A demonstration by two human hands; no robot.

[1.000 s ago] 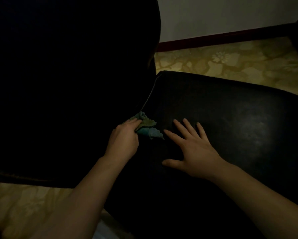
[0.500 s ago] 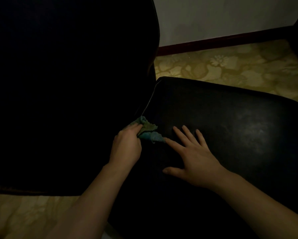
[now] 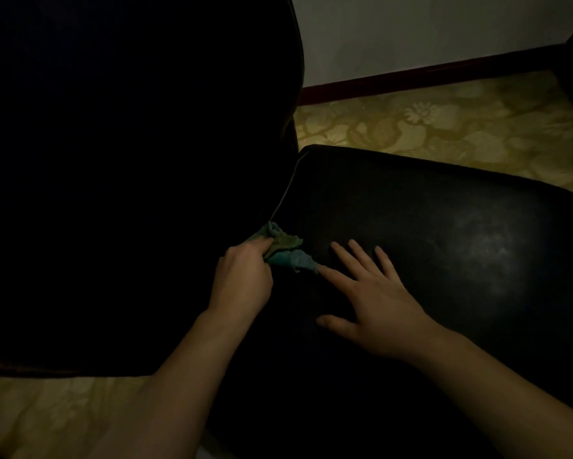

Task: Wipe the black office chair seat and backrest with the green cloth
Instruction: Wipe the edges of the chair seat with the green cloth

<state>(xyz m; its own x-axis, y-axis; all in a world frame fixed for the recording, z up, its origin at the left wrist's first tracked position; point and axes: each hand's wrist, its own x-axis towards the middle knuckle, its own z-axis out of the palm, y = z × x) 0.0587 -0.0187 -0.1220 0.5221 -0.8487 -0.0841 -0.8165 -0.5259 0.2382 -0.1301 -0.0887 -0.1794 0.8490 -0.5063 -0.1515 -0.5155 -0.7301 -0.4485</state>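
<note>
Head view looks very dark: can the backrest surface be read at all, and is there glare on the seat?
Head view: dim overall; the black padded backrest is near-solid shadow, no surface detail readable; the black glossy seat shows a soft pale sheen at frame right, not blown out; the crumpled green cloth in the left hand and the flat right hand are legible.

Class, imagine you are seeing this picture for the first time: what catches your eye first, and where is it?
The crumpled green cloth stands out first, gripped by the left hand in the crease where the black seat meets the backrest. Next comes the right hand, fingers spread flat on the seat just right of the cloth. The patterned yellowish floor glows at upper right.
</note>
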